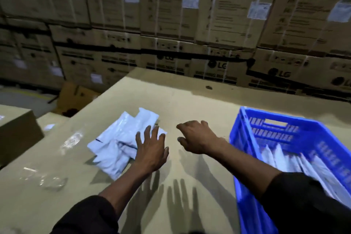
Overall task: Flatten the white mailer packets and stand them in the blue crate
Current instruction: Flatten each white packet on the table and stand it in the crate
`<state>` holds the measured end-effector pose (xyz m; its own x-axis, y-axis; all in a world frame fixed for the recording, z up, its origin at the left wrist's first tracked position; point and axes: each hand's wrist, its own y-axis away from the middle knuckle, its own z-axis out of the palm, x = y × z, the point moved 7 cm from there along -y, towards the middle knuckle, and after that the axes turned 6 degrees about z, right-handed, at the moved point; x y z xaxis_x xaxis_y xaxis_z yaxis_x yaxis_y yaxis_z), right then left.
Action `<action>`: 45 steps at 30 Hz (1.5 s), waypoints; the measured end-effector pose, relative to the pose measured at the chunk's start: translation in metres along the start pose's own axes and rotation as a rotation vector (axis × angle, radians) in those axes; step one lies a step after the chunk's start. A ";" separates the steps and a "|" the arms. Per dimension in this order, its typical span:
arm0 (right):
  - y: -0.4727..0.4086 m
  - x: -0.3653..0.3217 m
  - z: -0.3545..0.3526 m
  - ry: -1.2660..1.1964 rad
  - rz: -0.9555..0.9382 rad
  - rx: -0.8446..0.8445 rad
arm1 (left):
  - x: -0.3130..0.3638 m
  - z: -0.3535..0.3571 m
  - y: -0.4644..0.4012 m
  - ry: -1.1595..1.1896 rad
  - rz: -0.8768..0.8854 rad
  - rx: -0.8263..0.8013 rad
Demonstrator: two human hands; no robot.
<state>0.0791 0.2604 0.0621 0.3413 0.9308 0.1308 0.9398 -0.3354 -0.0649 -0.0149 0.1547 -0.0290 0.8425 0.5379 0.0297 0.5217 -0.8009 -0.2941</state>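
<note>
Stacked cartons wall off the cardboard tabletop [190, 99]. Left of centre, loose white mailer packets [121, 138] await under the left hand [151, 150], fingers spread. The right hand [197, 137] hovers empty, fingers loosely curled. At right, the blue crate [245, 150] already holds several packets upright.

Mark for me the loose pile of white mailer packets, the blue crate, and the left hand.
pile of white mailer packets [121, 138], head view: on the middle of the heap.
blue crate [245, 138], head view: on its left wall.
left hand [152, 150], head view: on the back of the hand.
</note>
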 end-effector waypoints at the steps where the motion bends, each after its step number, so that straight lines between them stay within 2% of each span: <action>1: -0.009 -0.016 0.012 -0.014 -0.004 -0.032 | -0.019 0.009 0.007 -0.005 -0.032 -0.018; 5: -0.028 -0.060 0.051 -0.087 0.001 -0.104 | -0.074 0.030 0.013 0.022 -0.148 -0.031; 8: -0.034 -0.078 0.075 -0.111 0.037 -0.104 | -0.092 0.040 0.002 0.026 -0.171 -0.009; 11: -0.033 -0.085 0.096 -0.118 0.064 -0.099 | -0.101 0.050 -0.009 0.009 -0.185 0.008; 15: -0.032 -0.085 0.109 -0.145 0.087 -0.115 | -0.118 0.072 -0.016 0.059 -0.209 -0.096; 17: -0.032 -0.079 0.113 -0.155 0.106 -0.114 | -0.121 0.070 -0.019 0.074 -0.189 -0.071; 19: -0.030 -0.074 0.116 -0.172 0.130 -0.091 | -0.112 0.063 -0.020 0.077 -0.088 0.033; 22: -0.026 -0.060 0.107 -0.181 0.220 0.095 | -0.086 0.057 -0.011 0.191 0.127 0.160; 23: -0.023 -0.053 0.103 -0.182 0.258 0.171 | -0.076 0.057 -0.006 0.236 0.215 0.156; 25: -0.015 -0.042 0.096 -0.175 0.310 0.265 | -0.058 0.056 0.006 0.335 0.363 0.044; 28: 0.004 -0.029 0.103 -0.169 0.331 0.256 | -0.034 0.064 0.026 0.366 0.516 -0.183; 33: 0.048 -0.030 0.148 -0.170 0.256 0.119 | -0.013 0.078 0.050 0.353 0.658 -0.260; 37: 0.067 -0.034 0.161 -0.160 0.246 0.107 | -0.006 0.080 0.061 0.292 0.609 -0.345; 40: 0.061 -0.034 0.149 -0.142 0.290 0.140 | 0.004 0.070 0.050 0.240 0.520 -0.171; 42: 0.053 -0.033 0.145 -0.141 0.302 0.122 | 0.012 0.072 0.042 0.200 0.426 -0.130; 45: 0.044 -0.031 0.158 -0.141 0.290 0.024 | 0.019 0.086 0.038 0.148 0.294 -0.228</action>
<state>0.1074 0.2395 -0.1014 0.5878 0.8083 -0.0348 0.8024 -0.5879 -0.1031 0.0086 0.1573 -0.1221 0.9618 0.2468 0.1180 0.2580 -0.9618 -0.0911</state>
